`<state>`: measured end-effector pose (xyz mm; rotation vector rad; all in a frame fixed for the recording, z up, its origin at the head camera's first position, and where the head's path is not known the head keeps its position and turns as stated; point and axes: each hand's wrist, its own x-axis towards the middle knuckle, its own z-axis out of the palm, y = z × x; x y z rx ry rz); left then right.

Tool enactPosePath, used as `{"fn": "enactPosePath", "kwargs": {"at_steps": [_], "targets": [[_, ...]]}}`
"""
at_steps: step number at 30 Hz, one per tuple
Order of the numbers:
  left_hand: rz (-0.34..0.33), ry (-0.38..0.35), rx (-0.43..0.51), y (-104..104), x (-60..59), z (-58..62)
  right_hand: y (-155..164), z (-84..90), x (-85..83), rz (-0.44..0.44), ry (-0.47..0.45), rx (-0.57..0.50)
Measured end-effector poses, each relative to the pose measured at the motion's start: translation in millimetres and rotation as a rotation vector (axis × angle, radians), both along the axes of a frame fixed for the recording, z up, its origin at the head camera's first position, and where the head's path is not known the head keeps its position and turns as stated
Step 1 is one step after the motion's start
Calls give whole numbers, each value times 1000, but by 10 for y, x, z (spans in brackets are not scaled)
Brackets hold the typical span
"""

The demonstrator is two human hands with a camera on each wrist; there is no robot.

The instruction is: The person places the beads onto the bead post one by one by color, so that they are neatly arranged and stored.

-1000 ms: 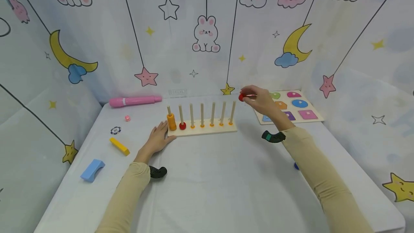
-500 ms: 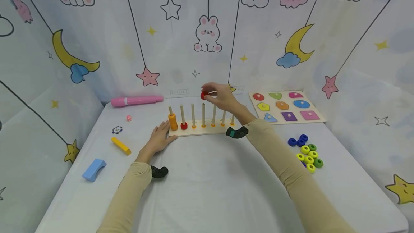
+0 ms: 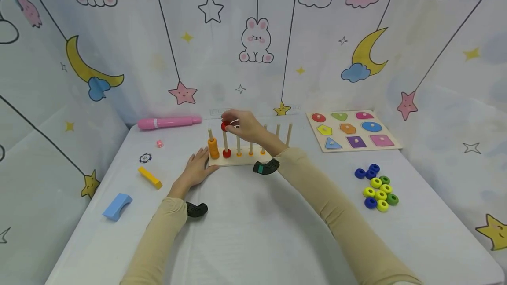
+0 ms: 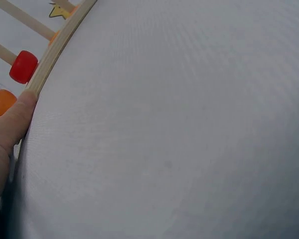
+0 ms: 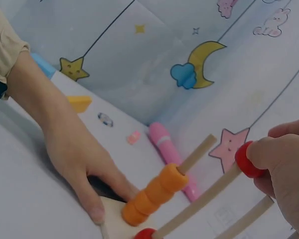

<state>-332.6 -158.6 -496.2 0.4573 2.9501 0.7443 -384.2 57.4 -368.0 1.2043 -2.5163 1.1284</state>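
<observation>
Head view shows the right hand [image 3: 245, 127] pinching a red ring [image 3: 225, 126] between thumb and fingertips, right at the top of the second peg [image 3: 225, 140] from the left on the wooden peg board [image 3: 253, 160]. Right wrist view confirms it: the ring [image 5: 245, 160] sits at the tip of that peg, fingers curled around its edge. Another red ring [image 3: 226, 154] already rests at the bottom of the same peg, and a stack of orange rings [image 3: 213, 148] fills the lower part of the first peg. The left hand [image 3: 195, 171] lies flat on the table [image 3: 253, 232], fingers straight and relaxed, fingertips touching the left end of the board. Off to the right lie loose blue, yellow and green rings [image 3: 377, 188], with a shape puzzle [image 3: 350, 129] behind them.
</observation>
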Motion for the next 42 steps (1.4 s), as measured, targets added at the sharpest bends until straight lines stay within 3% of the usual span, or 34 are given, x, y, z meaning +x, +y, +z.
{"fn": "enactPosePath", "kwargs": {"at_steps": [14, 19, 32, 36, 42], "targets": [[-17, 36, 12, 54, 3, 56, 51, -13, -42, -9, 68, 38], [-20, 56, 10, 42, 6, 67, 184, -16, -51, -38, 73, -26], [-16, 39, 6, 1, 40, 52, 876, -31, -76, -232, 46, -252], [-14, 44, 7, 4, 50, 54, 1129, -16, -42, -245, 32, -331], [-20, 40, 9, 16, 34, 24, 1472, 142, 253, -319, -24, -337]]}}
